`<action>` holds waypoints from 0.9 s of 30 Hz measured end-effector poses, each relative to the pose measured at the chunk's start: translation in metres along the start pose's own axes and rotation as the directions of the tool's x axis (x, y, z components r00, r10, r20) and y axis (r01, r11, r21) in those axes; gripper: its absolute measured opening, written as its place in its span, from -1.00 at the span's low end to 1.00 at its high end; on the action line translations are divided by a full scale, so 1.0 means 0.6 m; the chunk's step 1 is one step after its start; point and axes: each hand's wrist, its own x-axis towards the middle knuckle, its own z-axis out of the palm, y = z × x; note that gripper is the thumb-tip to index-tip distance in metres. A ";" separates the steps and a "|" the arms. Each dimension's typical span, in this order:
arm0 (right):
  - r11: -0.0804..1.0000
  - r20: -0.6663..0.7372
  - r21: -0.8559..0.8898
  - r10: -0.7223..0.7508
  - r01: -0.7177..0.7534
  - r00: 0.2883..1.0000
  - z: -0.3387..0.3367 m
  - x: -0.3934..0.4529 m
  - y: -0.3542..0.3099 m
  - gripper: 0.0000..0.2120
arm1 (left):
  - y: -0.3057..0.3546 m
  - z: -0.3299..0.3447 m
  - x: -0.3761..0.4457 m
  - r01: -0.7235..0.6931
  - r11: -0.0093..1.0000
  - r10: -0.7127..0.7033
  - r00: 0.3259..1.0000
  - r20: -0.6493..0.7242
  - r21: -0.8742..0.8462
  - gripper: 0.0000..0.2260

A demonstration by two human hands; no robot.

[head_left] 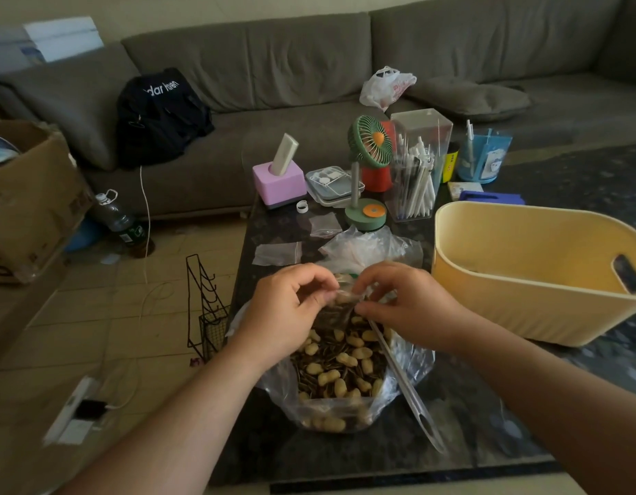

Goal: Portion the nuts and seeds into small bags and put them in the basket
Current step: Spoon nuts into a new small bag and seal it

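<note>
— Just left of the yellow basket (523, 280), over the big open bag of peanuts and seeds (339, 366), both hands pinch a small bag (347, 298): left hand (288, 309) on one edge, right hand (406, 305) on the other.
— The risk?
— I'd say the thin plastic slipping; its contents would spill back, or onto the surface (452, 423).
— The scoop (409, 391)?
— It leans in the big bag nearer the basket; a nudged handle could tip nuts out.
</note>
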 end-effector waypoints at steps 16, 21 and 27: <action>0.947 -0.269 0.319 0.132 -0.041 0.954 0.004 -0.007 -0.037 -0.87 | 0.011 0.041 0.009 0.483 0.411 -0.428 0.851 0.305 -0.773 -0.82; 0.902 -0.227 0.395 0.281 -0.175 0.933 -0.001 -0.008 -0.037 -0.89 | 0.018 0.046 0.012 0.451 0.514 -0.477 0.857 0.195 -0.730 -0.94; 0.878 -0.224 0.452 0.280 -0.155 0.933 0.005 -0.003 -0.036 -0.81 | 0.029 0.040 0.011 0.411 0.518 -0.470 0.870 0.152 -0.750 -0.93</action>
